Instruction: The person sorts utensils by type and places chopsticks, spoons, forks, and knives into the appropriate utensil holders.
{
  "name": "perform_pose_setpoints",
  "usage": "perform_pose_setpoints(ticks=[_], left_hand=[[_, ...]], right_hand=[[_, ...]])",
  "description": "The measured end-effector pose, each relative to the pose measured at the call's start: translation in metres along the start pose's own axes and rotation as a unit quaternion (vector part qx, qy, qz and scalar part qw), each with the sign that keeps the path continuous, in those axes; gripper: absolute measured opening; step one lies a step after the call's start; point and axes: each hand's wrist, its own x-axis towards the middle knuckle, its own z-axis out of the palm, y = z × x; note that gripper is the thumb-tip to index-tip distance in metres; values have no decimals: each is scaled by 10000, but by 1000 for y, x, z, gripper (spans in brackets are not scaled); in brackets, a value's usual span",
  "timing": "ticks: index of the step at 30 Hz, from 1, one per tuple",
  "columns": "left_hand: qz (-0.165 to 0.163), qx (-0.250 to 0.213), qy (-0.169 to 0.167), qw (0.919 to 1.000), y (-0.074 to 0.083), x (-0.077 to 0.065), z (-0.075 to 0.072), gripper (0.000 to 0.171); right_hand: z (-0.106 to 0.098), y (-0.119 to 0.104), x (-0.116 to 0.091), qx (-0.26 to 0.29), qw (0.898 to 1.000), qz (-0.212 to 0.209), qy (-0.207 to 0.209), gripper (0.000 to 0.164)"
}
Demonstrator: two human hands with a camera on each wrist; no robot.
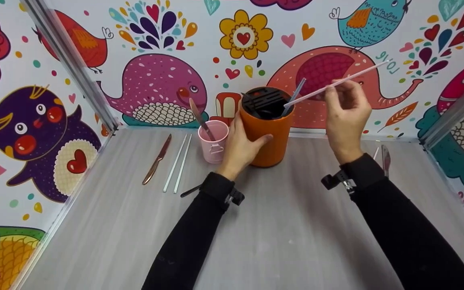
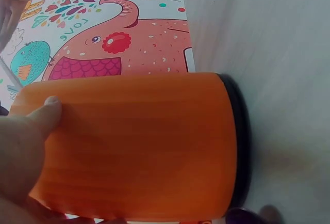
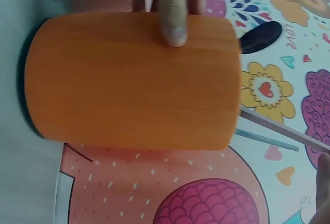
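Note:
An orange cylindrical utensil holder (image 1: 268, 141) with a black slotted top stands upright on the table near the back wall. My left hand (image 1: 242, 147) grips its left side, the thumb across the front (image 2: 51, 113). A pale chopstick (image 1: 361, 73) is pinched between the thumb and fingers of my right hand (image 1: 349, 117). Its lower end reaches the holder's top at the right rim, slanting down leftward. Another bluish-grey chopstick (image 1: 296, 92) stands in the holder at that side. In the right wrist view, a dark rounded utensil end (image 3: 262, 37) sticks out above the rim.
Left of the holder stands a pink cup (image 1: 206, 147) with a copper-coloured knife (image 1: 200, 117) inside. A similar knife (image 1: 157, 159) and two white chopsticks (image 1: 175, 163) lie farther left. By my right wrist lies a silver knife (image 1: 385, 159). Patterned panels enclose the table.

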Motion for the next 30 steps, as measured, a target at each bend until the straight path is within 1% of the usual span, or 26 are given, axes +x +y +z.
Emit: perform_pose_setpoints(ticks=[2,4,7,11,14,18,22,27,30], left_hand=[[27,6,2,10000,0,0,0,118],[42,12,2,10000,-1,1,1,118],[44,17,-13,10000,-1,1,1,118],[-2,23,-31,10000,0,1,1,117],[12,57,2,10000,-1,2,1,118],[106,54,46,9999,-2,2,1,117],[185,92,27,9998,-2,2,0,117],[247,172,9,9995,-2,1,0,118],[240,152,28,9996,-2,1,-1,119]], right_hand=[[2,5,-2,-555,9984,-51,-103,12],[2,13,-3,-1132,9933,-113,-215,14],[0,31,-3,-1876,9810,-287,-405,18],[2,47,-5,-2517,9639,-567,-653,22],[8,53,-5,-2856,9516,-668,-916,22],[17,58,-7,-3253,9347,-651,-1273,21],[22,62,-10,-3588,9226,-528,-1310,23],[22,65,-12,-3762,9173,-299,-1269,25],[24,64,-12,-3735,9185,-115,-1295,25]])
